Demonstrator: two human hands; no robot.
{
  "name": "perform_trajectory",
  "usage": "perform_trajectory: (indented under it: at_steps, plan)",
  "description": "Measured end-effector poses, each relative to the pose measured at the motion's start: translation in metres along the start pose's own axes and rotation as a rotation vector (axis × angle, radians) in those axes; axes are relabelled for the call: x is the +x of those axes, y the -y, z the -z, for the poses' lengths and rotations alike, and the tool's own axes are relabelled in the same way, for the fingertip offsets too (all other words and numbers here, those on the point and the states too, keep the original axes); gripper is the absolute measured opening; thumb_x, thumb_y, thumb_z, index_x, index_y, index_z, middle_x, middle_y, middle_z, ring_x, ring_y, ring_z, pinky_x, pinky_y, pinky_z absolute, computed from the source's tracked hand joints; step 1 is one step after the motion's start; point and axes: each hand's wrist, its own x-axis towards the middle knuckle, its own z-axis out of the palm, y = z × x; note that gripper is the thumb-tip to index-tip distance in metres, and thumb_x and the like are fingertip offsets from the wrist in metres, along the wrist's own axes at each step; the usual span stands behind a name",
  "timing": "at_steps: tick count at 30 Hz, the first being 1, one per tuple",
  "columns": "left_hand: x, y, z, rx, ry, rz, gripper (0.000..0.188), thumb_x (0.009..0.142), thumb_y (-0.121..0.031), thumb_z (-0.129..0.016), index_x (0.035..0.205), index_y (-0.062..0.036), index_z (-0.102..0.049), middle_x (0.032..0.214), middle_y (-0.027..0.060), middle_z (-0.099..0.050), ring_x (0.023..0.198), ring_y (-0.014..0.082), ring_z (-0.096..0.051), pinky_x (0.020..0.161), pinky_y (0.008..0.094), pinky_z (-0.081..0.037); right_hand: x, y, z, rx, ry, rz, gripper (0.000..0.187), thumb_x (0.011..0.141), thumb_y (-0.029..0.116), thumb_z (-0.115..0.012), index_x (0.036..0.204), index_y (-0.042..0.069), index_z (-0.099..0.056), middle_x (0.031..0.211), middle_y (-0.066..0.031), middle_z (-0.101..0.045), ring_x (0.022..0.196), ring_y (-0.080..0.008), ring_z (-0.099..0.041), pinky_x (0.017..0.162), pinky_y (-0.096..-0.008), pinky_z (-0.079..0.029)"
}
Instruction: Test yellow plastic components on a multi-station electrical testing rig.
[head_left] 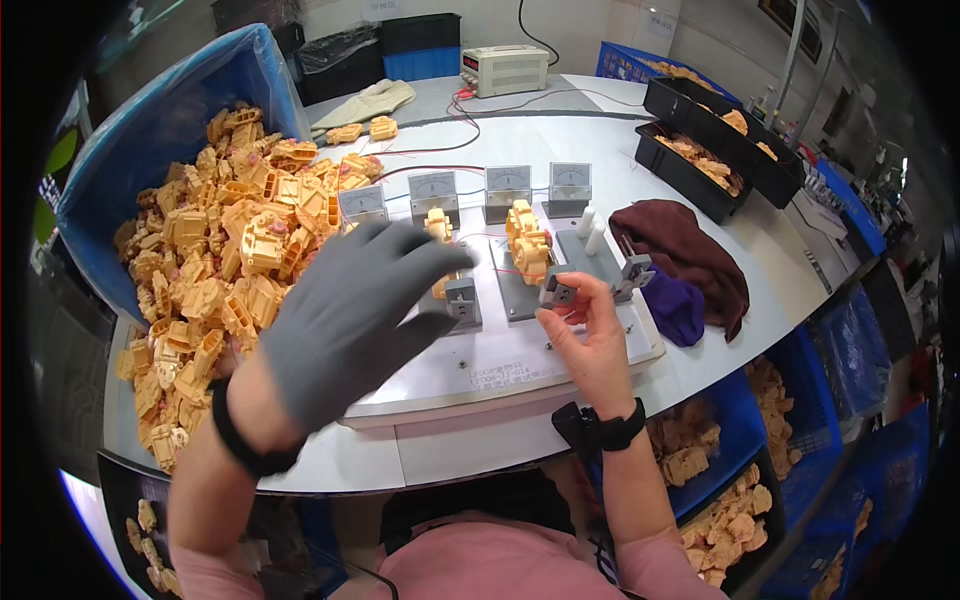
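Observation:
My left hand [365,305], in a grey glove, hangs over the left side of a white test fixture [430,400], fingers stretched and thumb apart, with nothing visible in it. It partly hides a yellow plastic housing [438,226] and is near a grey clamp block [461,300]. My bare right hand [595,345] pinches a grey block [560,287] between thumb and fingers, at the front of a second yellow housing [526,240] seated on a grey plate. Several analog meters [508,183] stand behind the housings. White pegs [594,238] rise at the right.
A blue-lined bin [85,190] heaped with yellow housings fills the left. Behind are a power supply [505,70] with wires and a pale glove [370,108]. Brown cloth [690,245] and purple cloth [676,308] lie right, below black trays [650,155]. Blue crates [810,400] hold parts below.

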Motion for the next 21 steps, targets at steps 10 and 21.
perform_trajectory:
  at_steps: [10,21]
  plan:
    - [0.159,-0.011,-0.093,0.505,0.750,-0.161,0.026,0.073,-0.022,-0.079,0.098,-0.0196,-0.072,0.103,0.0010,-0.068,0.108,0.0246,-0.060,0.090,0.0394,-0.048,-0.001,-0.004,0.010,0.094,0.025,0.064,0.026,0.085,0.012,-0.078,0.105,0.006,-0.062,0.097,-0.0034,-0.060,0.076,-0.0113,-0.055,0.069,-0.0245,-0.047]
    - [0.098,-0.070,-0.001,-0.286,0.443,-0.263,0.053,0.067,-0.008,-0.082,0.117,-0.0060,-0.064,0.110,0.0158,-0.061,0.101,0.0362,-0.061,0.092,0.0407,-0.048,-0.026,0.025,0.031,0.087,-0.081,0.369,0.069,0.081,0.015,-0.082,0.138,0.012,-0.043,0.134,-0.0146,-0.050,0.120,-0.0294,-0.057,0.098,-0.0374,-0.048]
